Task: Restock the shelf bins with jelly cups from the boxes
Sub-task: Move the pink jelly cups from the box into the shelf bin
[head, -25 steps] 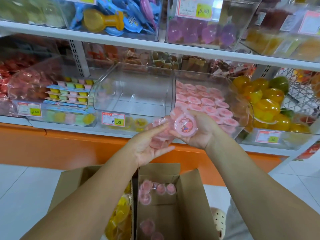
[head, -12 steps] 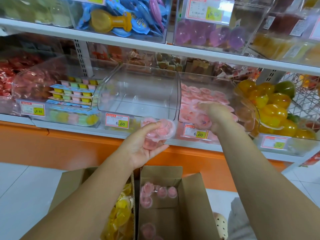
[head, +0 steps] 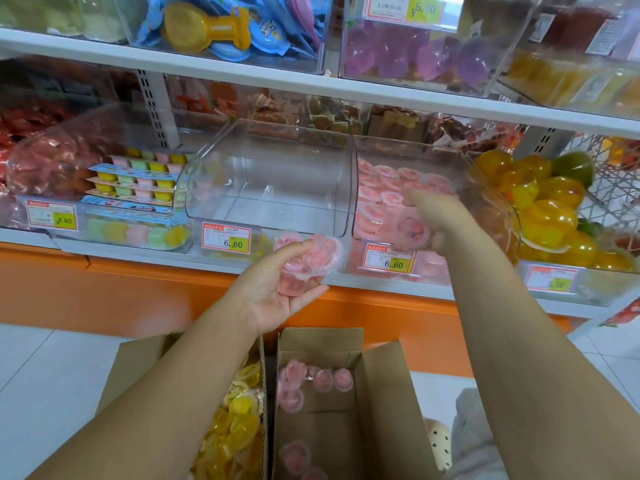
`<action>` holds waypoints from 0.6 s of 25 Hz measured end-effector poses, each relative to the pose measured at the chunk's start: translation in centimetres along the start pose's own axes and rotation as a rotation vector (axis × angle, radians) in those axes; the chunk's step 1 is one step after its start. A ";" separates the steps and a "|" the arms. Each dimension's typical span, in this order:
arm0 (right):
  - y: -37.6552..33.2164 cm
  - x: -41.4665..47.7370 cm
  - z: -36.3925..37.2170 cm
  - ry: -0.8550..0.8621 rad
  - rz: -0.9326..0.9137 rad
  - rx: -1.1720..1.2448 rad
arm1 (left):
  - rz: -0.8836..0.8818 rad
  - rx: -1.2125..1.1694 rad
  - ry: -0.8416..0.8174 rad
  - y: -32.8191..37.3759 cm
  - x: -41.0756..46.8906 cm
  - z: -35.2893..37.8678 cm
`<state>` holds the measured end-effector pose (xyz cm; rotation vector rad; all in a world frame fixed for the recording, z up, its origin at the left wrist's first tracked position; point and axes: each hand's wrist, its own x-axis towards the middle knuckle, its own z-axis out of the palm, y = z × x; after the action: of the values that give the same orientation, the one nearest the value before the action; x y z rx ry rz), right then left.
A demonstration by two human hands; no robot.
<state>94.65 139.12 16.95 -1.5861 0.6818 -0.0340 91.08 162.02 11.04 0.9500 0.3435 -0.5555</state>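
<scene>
My left hand grips a few pink jelly cups in front of the shelf edge, below an empty clear bin. My right hand reaches inside the neighbouring clear bin, which is partly filled with pink jelly cups. One cup lies against its fingers, and blur hides whether they grip it. On the floor below stands an open cardboard box with more pink cups inside.
A second open box to the left holds yellow jelly cups. A bin of yellow and green jellies sits to the right, and trays of pastel jellies to the left. The upper shelf overhangs the bins.
My right hand carried a pink cup from in front of the shelf into the pink bin and has stayed there. My left hand has kept its cups almost still.
</scene>
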 end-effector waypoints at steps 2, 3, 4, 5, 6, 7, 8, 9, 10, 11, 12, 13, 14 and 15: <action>-0.2 0.4 -1.7 -0.125 0.082 0.307 | -0.002 0.002 -0.004 0.0 0.1 0.0; -0.2 0.5 -2.5 -0.176 0.097 0.397 | -0.001 0.002 -0.004 0.0 0.2 0.0; -0.1 0.6 -3.2 -0.192 0.084 0.426 | 0.000 0.002 -0.005 0.0 0.2 0.0; 0.0 0.5 -3.5 -0.173 0.051 0.421 | 0.000 0.003 -0.007 0.0 0.2 0.0; 0.3 0.9 -3.5 -0.128 0.008 0.397 | -0.001 0.005 -0.010 -0.1 0.3 0.0; 0.5 1.0 -3.4 -0.063 -0.045 0.317 | -0.002 0.006 -0.013 -0.1 0.3 0.0; 0.7 1.4 -3.1 0.016 -0.105 0.181 | -0.003 0.005 -0.014 -0.1 0.3 0.0; 0.8 1.3 -2.8 0.072 -0.158 0.043 | -0.004 0.003 -0.012 -0.2 0.2 0.0; 1.0 1.6 -2.6 0.100 -0.200 -0.059 | -0.005 0.002 -0.008 -0.2 0.2 0.1; 1.2 1.7 -2.4 0.099 -0.219 -0.113 | -0.005 0.002 -0.005 -0.2 0.2 0.2; 1.5 2.1 -2.3 0.103 -0.233 -0.139 | -0.004 0.003 -0.001 -0.3 0.2 0.2; 1.8 2.3 -2.2 0.121 -0.245 -0.172 | -0.004 0.004 0.001 -0.4 0.2 0.3; 2.1 2.4 -2.1 0.154 -0.261 -0.226 | -0.006 0.007 0.002 -0.4 0.2 0.3; 2.2 2.4 -2.0 0.187 -0.273 -0.287 | -0.008 0.009 0.002 -0.5 0.2 0.3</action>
<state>94.90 136.28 14.33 -1.9626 0.6294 -0.3004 91.00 161.50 10.78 0.9587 0.3473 -0.5642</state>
